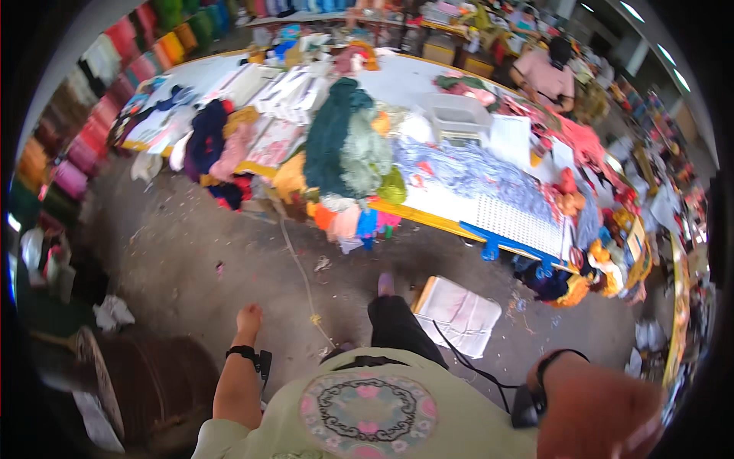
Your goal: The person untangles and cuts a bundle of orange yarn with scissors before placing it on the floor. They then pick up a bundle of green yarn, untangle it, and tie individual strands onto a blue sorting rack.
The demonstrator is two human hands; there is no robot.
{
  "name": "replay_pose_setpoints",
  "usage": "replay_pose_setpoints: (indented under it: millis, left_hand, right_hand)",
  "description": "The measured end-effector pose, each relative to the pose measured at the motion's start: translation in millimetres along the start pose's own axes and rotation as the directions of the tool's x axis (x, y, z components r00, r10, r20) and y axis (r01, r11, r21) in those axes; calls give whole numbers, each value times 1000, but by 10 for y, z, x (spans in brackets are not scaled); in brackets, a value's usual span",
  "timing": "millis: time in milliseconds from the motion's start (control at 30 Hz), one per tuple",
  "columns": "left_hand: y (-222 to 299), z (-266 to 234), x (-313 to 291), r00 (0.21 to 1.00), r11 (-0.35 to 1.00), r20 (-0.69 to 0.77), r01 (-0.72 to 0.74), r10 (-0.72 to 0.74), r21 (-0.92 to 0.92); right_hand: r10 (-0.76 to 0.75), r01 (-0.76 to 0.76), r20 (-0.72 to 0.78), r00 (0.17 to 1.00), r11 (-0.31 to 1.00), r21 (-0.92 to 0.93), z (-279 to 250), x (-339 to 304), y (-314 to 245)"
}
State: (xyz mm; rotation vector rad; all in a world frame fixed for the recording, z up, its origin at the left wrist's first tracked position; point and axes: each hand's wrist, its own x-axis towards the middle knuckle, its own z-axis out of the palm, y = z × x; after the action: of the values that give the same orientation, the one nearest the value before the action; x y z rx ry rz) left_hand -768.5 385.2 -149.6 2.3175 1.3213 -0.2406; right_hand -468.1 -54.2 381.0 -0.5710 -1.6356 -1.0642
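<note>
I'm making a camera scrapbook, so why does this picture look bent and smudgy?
In the head view, the fisheye lens bows the far edge of the white-topped table and darkens the corners; also in the head view, the right hand is smeared, perhaps by moving, so its fingers are hard to make out; in that view too, ceiling lights glare white.

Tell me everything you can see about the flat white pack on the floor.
The flat white pack is roughly rectangular, with a tan strip along its left side and faint pinkish lines across its top. The covering looks like thin paper or plastic. It lies on the floor, right of the dark trouser leg. The left hand and right hand are apart from it.
</note>
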Motion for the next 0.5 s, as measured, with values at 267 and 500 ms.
replay_pose_setpoints:
  millis: [267,500]
  left_hand:
    - [2373,-195,848,972,762,-70,-219,224,-610]
    - [4796,143,1717,662,626,-56,-730,748,-275]
  right_hand:
    - [885,-392,380,270,462,-796,-1317,-2100,1187]
    - [713,-334,76,-697,-229,-914,-2950,-5052,1692]
